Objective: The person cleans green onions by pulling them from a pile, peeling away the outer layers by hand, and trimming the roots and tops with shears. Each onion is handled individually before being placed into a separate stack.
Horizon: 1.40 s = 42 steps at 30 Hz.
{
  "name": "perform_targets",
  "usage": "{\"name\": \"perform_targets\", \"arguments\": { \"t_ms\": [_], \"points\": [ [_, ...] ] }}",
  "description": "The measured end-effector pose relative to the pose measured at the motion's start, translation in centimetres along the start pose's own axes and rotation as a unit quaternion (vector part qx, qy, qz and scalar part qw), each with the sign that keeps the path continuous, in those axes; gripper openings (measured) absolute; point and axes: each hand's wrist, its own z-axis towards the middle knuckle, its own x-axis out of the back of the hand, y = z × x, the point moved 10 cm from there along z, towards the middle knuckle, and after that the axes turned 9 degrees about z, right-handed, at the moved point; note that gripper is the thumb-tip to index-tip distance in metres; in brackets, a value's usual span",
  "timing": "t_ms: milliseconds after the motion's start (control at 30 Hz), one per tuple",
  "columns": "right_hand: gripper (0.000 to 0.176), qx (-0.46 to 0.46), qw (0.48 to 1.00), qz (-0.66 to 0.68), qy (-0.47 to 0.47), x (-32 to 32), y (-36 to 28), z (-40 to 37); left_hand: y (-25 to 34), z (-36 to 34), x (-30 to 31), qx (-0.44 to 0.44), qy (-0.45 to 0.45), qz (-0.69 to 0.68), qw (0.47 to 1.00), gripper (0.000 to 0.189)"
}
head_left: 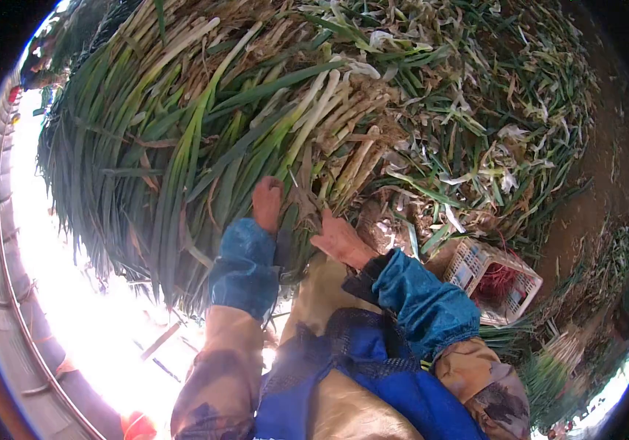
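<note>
A large heap of green onions [197,147] lies in front of me, its long green leaves spread to the left and its pale stalks and brown roots toward the right. My left hand [267,205] is curled among the leaves; what its fingers hold is hidden. Close by on the right, my right hand [342,240] has its thumb and forefinger around the lower part of a green onion [303,213] with withered outer leaves. Between and above the two hands lie more stalks with dry, soil-stained roots [358,165].
Stripped leaves and peelings [468,125] cover the ground at the upper right. A white plastic basket [523,275] with red ties [498,282] inside stands right of my right forearm. Another bundle of green onions [556,359] lies at the lower right. A curved rail [17,308] runs along the left.
</note>
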Motion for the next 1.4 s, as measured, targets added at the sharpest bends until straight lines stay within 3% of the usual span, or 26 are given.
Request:
{"name": "perform_targets", "arguments": {
  "t_ms": [67, 133, 233, 333, 433, 533, 633, 733, 833, 933, 1067, 1233, 1300, 1400],
  "points": [
    [0.054, 0.019, 0.999, 0.001, 0.037, 2.2, 0.1, 1.6, 1.3, 1.6, -0.6, -0.056, 0.052, 0.087, 0.993, 0.027],
    [0.051, 0.065, 0.994, 0.02, 0.089, 5.5, -0.2, 3.2, 1.8, 2.9, -1.7, -0.08, 0.073, 0.146, 0.983, 0.027],
    [0.049, 0.118, 0.985, -0.011, 0.127, 8.0, -0.1, 4.2, 2.8, 4.6, -4.5, -0.187, 0.079, 0.272, 0.941, 0.025],
    [0.05, 0.09, 0.988, 0.066, 0.108, 6.9, 1.1, 2.1, 2.8, 5.2, -6.7, -0.111, 0.0, 0.436, 0.893, 0.023],
    [0.047, -0.061, 0.994, 0.091, 0.017, 5.3, 1.7, -1.8, 0.4, 6.7, -7.4, -0.014, 0.01, 0.462, 0.887, 0.024],
    [0.053, -0.004, 0.996, 0.079, 0.04, 4.4, 2.1, -3.8, 0.7, 7.9, -7.3, -0.01, -0.073, 0.425, 0.902, 0.032],
    [0.048, -0.058, 0.995, 0.078, 0.034, 4.4, 2.6, -6.1, 0.2, 7.0, -7.5, 0.011, -0.238, 0.416, 0.878, 0.042],
    [0.05, -0.032, 0.996, 0.058, 0.059, 4.2, 3.0, -6.9, -0.7, 4.0, -6.7, 0.059, -0.299, 0.192, 0.933, 0.048],
    [0.052, -0.059, 0.993, 0.09, 0.043, 5.7, 2.2, -7.0, -0.4, 0.3, -6.0, 0.105, -0.294, -0.066, 0.948, 0.05],
    [0.053, -0.049, 0.995, 0.068, 0.056, 5.7, 1.0, -7.3, 1.6, -2.4, -3.9, -0.008, -0.186, 0.02, 0.982, 0.042],
    [0.046, -0.016, 0.996, 0.027, 0.078, 4.7, -0.3, -7.1, 1.1, -5.5, -2.8, -0.02, -0.235, 0.047, 0.971, 0.035],
    [0.043, 0.037, 0.985, 0.02, 0.166, 7.6, -0.3, -1.4, 1.8, -7.6, -0.4, -0.214, -0.098, 0.076, 0.969, 0.035],
    [0.043, 0.041, 0.984, 0.005, 0.172, 7.6, -0.8, -1.5, 0.2, -7.4, -0.1, -0.191, -0.093, 0.055, 0.976, 0.034],
    [0.043, -0.012, 0.989, -0.006, 0.145, 6.4, -2.7, -3.4, -0.3, -7.0, 0.0, -0.073, -0.175, 0.021, 0.982, 0.035]
  ]
}}
